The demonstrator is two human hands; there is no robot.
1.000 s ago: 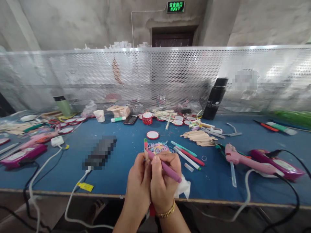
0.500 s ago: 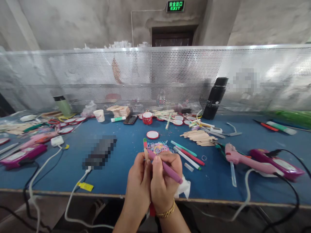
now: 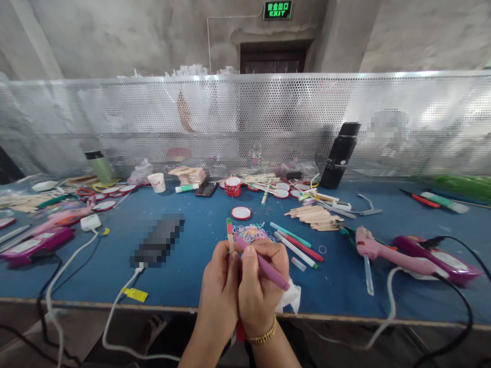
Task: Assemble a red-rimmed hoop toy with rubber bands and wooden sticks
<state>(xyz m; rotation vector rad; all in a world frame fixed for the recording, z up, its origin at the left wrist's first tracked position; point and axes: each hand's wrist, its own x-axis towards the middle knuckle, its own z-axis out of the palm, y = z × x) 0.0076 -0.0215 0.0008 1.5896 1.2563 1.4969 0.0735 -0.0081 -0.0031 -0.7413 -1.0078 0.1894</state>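
Near the front edge of the blue table [image 3: 184,271], my left hand [image 3: 218,291] is closed round a wooden craft stick [image 3: 229,234] that stands upright, its top coloured green and red. My right hand [image 3: 261,291] grips a purple marker [image 3: 266,266] in a writing hold, with the tip against the stick. Both hands press together. A gold bracelet [image 3: 263,335] sits on my right wrist. Just beyond the hands lies a heap of small coloured rubber bands [image 3: 251,233].
Loose markers [image 3: 297,245] and a pile of wooden sticks [image 3: 316,217] lie to the right, then a pink glue gun [image 3: 378,250] with cables. White tissue [image 3: 290,296] sits by my right hand. A black bottle [image 3: 339,156], red-rimmed lids [image 3: 241,212], a charger [image 3: 90,223] and a perforated metal screen [image 3: 115,122] stand further off.
My hands and the marker have shifted very slightly; the marker tip stays on the stick. Nothing else has moved.
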